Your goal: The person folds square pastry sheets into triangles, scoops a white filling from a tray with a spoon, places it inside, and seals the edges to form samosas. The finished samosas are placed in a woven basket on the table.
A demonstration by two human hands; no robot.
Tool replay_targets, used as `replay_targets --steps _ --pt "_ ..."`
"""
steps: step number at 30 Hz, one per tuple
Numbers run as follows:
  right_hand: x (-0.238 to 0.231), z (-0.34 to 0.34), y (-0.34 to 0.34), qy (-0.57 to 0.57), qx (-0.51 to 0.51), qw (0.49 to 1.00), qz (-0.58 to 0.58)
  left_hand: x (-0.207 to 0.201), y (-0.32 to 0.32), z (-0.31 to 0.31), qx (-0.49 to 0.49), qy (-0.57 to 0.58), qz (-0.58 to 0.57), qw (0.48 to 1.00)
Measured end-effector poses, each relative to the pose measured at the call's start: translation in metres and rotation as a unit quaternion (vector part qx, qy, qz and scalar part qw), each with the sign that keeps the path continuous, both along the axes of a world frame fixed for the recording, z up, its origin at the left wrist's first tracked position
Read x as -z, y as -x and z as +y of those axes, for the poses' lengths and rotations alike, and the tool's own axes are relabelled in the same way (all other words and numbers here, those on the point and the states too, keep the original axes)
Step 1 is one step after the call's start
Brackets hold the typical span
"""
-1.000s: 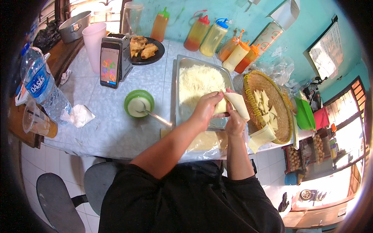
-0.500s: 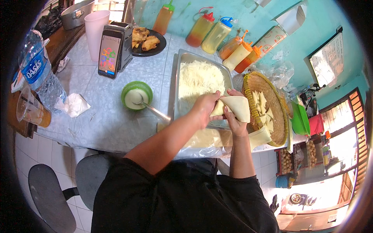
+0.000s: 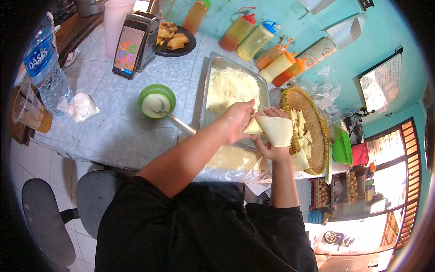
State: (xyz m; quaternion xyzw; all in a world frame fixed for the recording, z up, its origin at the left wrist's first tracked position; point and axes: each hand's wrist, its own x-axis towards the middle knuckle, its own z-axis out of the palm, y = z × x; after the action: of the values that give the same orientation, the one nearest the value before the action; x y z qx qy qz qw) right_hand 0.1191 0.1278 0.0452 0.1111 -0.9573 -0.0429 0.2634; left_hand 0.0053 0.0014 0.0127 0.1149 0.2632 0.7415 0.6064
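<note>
A pale, thin pastry wrapper [image 3: 277, 132] is held over the near right corner of a metal tray [image 3: 206, 88]; its left end is folded to a triangle. My left hand [image 3: 238, 121] grips that folded end between thumb and fingers. From the right, my right hand [image 3: 274, 151] holds the strip, thumb at its lower edge and fingers partly hidden behind it. White shredded filling [image 3: 233, 88] is heaped in the tray. Just right of my hands, several folded pastry triangles [image 3: 303, 136] lie in a round woven basket [image 3: 322, 140].
A green bowl [image 3: 169, 92] of white paste holds a spoon [image 3: 183, 124]. Wrappers in plastic [image 3: 235, 157] lie at the table's near edge. Squeeze bottles [image 3: 253, 41] line the wall. A phone [image 3: 128, 50], fried food on a black plate [image 3: 188, 47] and a water bottle [image 3: 47, 68] stand left.
My left fingers have shifted and a small folded triangle now shows at the wrapper's left end. My right thumb has slid down off the wrapper's front. The whole view has moved slightly.
</note>
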Motion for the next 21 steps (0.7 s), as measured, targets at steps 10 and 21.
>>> replay_targets --steps 10,21 --pt "0.044 0.004 -0.004 0.546 0.085 0.833 0.035 -0.006 -0.004 -0.002 -0.027 0.022 0.073 0.997" --pt "0.032 -0.023 0.003 0.852 0.029 0.516 -0.088 0.002 0.003 0.005 -0.037 0.047 0.244 0.968"
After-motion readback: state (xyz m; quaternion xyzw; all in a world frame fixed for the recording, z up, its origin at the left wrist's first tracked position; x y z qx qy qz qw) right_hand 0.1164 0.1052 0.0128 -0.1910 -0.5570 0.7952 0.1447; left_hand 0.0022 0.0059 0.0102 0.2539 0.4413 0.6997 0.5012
